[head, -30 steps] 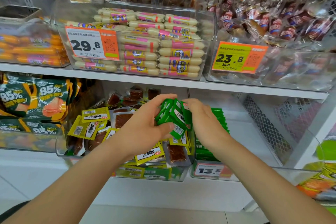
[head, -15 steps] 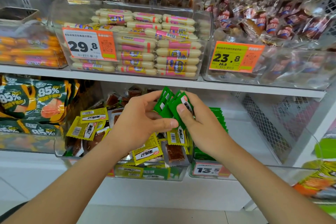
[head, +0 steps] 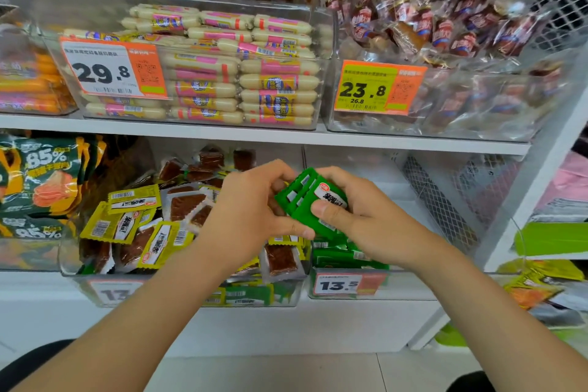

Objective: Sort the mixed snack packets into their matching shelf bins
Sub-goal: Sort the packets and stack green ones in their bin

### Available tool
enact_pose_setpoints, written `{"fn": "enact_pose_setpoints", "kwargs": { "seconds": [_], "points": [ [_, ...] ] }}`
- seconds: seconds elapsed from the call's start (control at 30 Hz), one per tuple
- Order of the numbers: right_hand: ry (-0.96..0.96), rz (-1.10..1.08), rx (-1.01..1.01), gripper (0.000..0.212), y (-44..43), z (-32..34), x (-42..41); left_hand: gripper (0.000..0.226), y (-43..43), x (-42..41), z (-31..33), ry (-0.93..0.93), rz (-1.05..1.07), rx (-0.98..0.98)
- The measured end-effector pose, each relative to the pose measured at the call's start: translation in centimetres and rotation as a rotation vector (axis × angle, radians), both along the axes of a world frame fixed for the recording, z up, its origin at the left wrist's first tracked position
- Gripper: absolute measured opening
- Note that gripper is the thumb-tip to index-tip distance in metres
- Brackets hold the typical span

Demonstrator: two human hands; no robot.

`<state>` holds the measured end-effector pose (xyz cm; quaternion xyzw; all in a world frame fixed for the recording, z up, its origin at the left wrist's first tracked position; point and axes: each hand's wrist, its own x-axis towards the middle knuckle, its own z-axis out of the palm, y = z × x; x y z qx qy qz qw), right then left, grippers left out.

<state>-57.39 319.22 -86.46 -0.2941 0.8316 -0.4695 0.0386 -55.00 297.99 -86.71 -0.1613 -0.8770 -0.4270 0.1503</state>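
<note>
Head view. A shop shelf with clear plastic bins.

At 11 o'clock, an upper bin (head: 95, 9) is packed with pale sausages (head: 276, 83) in pink and yellow wrap, behind an orange price tag (head: 108, 70) reading 29.8. At 2 o'clock, a second upper bin (head: 477, 111) holds dark red wrapped snacks (head: 445, 29), tagged 23.8 (head: 375, 89).

On the lower shelf at 8 o'clock, the mixed bin (head: 68, 251) holds jumbled yellow packets (head: 133, 200) and clear packets showing brown squares (head: 280, 261). Just beside it at 5 o'clock, the right-hand bin (head: 413, 288), tagged 13.5 (head: 343, 285), holds loose green packets (head: 346, 256).

Half a second ago the held green stack (head: 305, 197) was fanned upright between the hands. Now it is gathered closer and tilted, with a white label facing up.

Near the centre, both forearms reach in from 6 o'clock. The left hand (head: 251, 216) curls its fingers round the stack's left side, with the thumb below. The right hand (head: 366, 219) grasps the stack from the right, its thumb pressed on the top packet. The stack sits above the meeting edge of the two lower bins, clear of their contents.
</note>
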Motion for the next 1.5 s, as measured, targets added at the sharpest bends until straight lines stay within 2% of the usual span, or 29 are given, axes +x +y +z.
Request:
{"fn": "enact_pose_setpoints", "kwargs": {
  "seconds": [0.07,0.13,0.27,0.4,0.5,0.57,0.73,0.83,0.97,1.07,1.13,1.2,1.27,1.3,1.37,1.43,1.5],
  "points": [
    [0.027,-0.077,-0.015,0.034,1.5,-0.1,-0.4,0.065,1.4,-0.2,-0.4,0.060,0.061,-0.025],
    [0.032,-0.175,0.051,0.038,3.5,-0.4,-1.2,0.057,2.6,-0.6,-0.9,0.153,0.087,-0.058],
    [-0.049,-0.263,0.390,0.041,7.6,-1.9,-2.3,0.030,4.4,-1.3,-1.9,0.241,0.065,-0.228],
    [-0.139,-0.156,0.755,0.050,9.9,-3.2,-2.3,0.031,5.7,-1.8,-3.4,0.171,0.106,-0.411],
    [-0.191,-0.100,0.868,0.049,10.5,-3.9,-3.0,0.034,6.3,-1.9,-3.7,0.079,0.136,-0.514],
    [-0.191,-0.104,0.873,0.046,10.3,-4.2,-3.5,0.031,6.6,-2.0,-3.8,0.055,0.135,-0.539],
    [-0.136,-0.152,0.837,0.054,9.3,-4.7,-4.1,0.024,6.7,-2.2,-4.1,0.026,0.126,-0.575],
    [-0.192,-0.216,0.877,0.067,9.8,-4.7,-4.1,0.024,6.7,-2.2,-4.3,0.025,0.113,-0.584],
    [-0.310,-0.243,0.952,0.068,10.3,-4.2,-3.6,0.026,6.3,-2.2,-4.4,0.018,0.058,-0.590],
    [-0.492,-0.235,0.738,0.054,9.4,-4.3,-3.3,0.030,5.7,-2.2,-4.4,0.033,-0.006,-0.563],
    [-0.562,-0.220,0.638,0.052,8.9,-4.2,-3.1,0.028,5.2,-2.0,-4.3,0.035,-0.041,-0.532],
    [-0.489,-0.206,0.748,0.056,8.6,-3.6,-2.8,0.025,4.6,-1.7,-3.8,0.041,-0.068,-0.495],
    [-0.347,-0.247,0.886,0.059,8.2,-3.2,-2.5,0.028,3.8,-1.5,-3.1,0.051,-0.087,-0.453],
    [-0.257,-0.302,0.891,0.057,7.8,-2.9,-2.5,0.027,3.2,-1.4,-2.7,0.062,-0.086,-0.435],
    [-0.041,-0.406,0.764,0.040,6.4,-2.3,-2.5,0.027,1.7,-1.2,-1.8,0.085,-0.049,-0.418],
    [0.117,-0.416,0.564,0.022,4.2,-1.5,-2.0,0.034,-0.2,-1.0,-0.6,0.067,0.015,-0.433],
    [0.150,-0.352,0.395,0.025,1.6,-0.5,-0.9,0.030,-2.2,-0.5,0.5,0.028,0.034,-0.448]
  ]
}}
